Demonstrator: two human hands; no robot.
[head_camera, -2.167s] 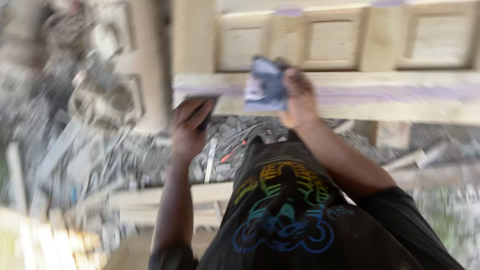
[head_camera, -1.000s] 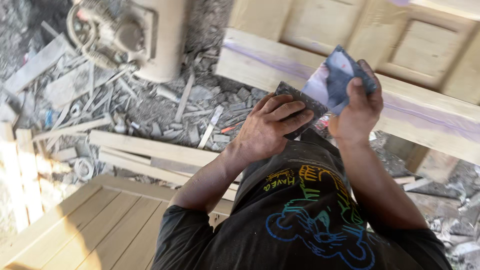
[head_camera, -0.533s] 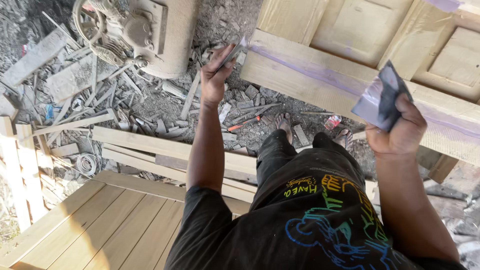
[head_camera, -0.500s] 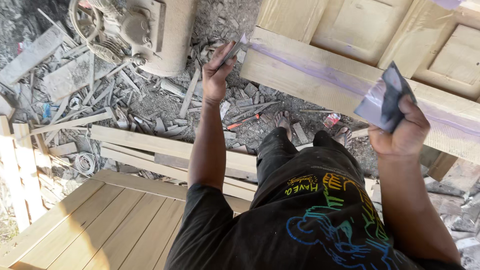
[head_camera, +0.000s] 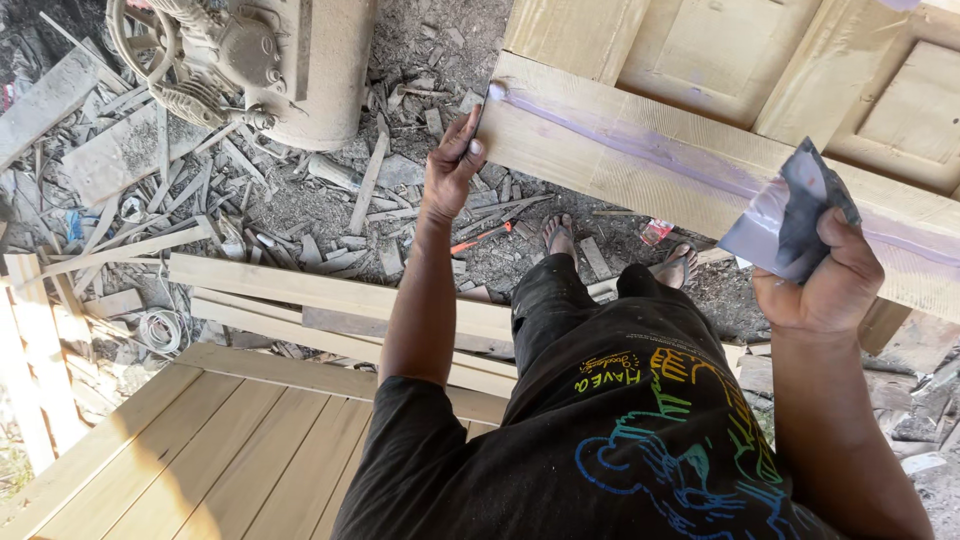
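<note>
My left hand (head_camera: 450, 165) reaches out to the left end of a pale wooden door frame (head_camera: 600, 165) and presses a thin flat scraper (head_camera: 481, 108) against its end face. A purple streak of filler (head_camera: 650, 148) runs along the top of that rail. My right hand (head_camera: 825, 280) is raised at the right and grips a crumpled grey and white plastic pouch (head_camera: 790, 215), smeared purple, just in front of the rail. The panelled door (head_camera: 700, 55) lies flat beyond the rail.
A dusty compressor with a cylindrical tank (head_camera: 250, 60) stands at the top left. Offcuts and wood scraps (head_camera: 300, 200) cover the ground, with an orange-handled tool (head_camera: 478, 238) near my sandalled feet (head_camera: 560, 235). Long planks (head_camera: 320, 300) and a slatted wooden panel (head_camera: 200, 440) lie at the lower left.
A second ago both hands were together, scraper at the pouch. Since then my left hand has stretched out to the rail's end and slid slightly down it; my right hand drew back right.
</note>
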